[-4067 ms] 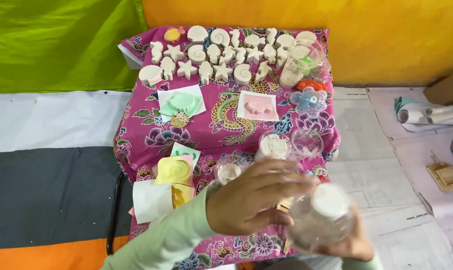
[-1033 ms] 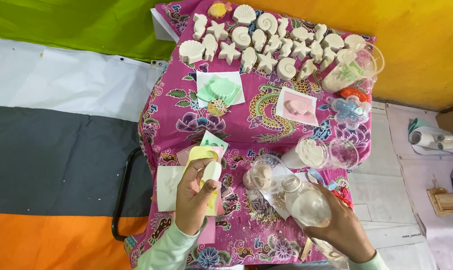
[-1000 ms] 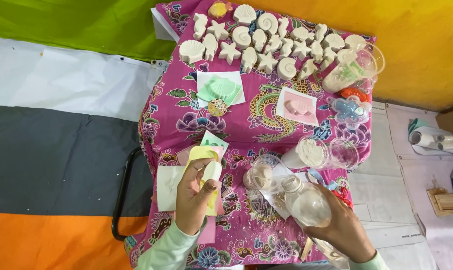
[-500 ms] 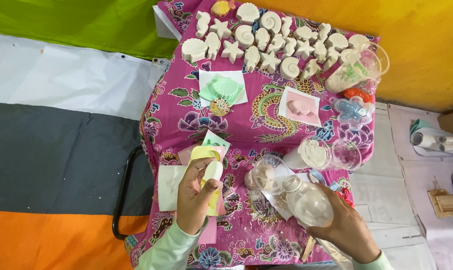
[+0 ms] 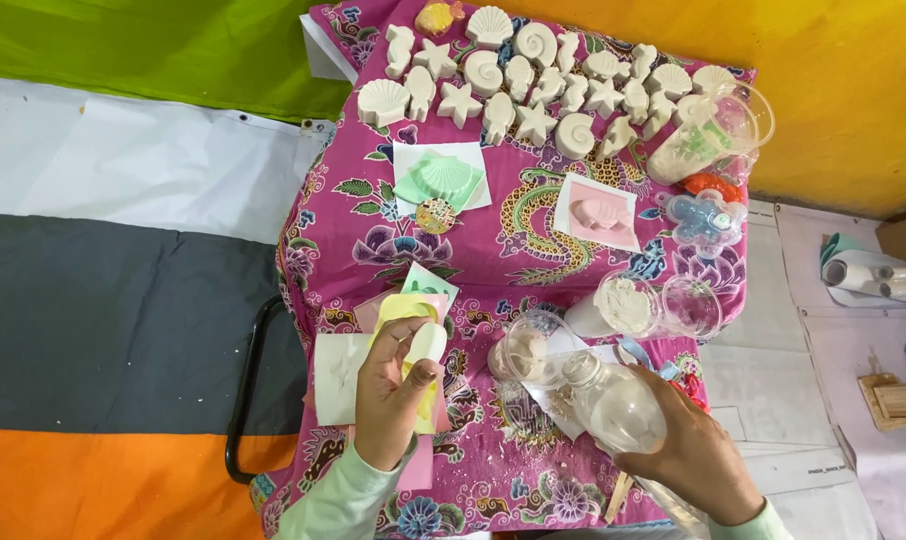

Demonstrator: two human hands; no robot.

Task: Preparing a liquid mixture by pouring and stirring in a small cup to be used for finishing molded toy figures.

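Left hand [image 5: 391,400] clenched round a small white piece [image 5: 425,345] over a yellow mould [image 5: 401,308]; right hand [image 5: 695,462] grasping a clear bottle [image 5: 613,405], tipped with its neck toward a cup [image 5: 530,347] just ahead of the grip. Probably light, smooth and slippery, so best held round the wide belly. White piece likely brittle, better pinched gently by its sides.

Clear glossy plastic bottle [image 5: 613,405], clear plastic cups [image 5: 528,350], matt chalky white plaster shapes [image 5: 533,70], printed pink cloth table cover [image 5: 493,250], smooth white piece [image 5: 425,345], matt paper sheets [image 5: 338,365].
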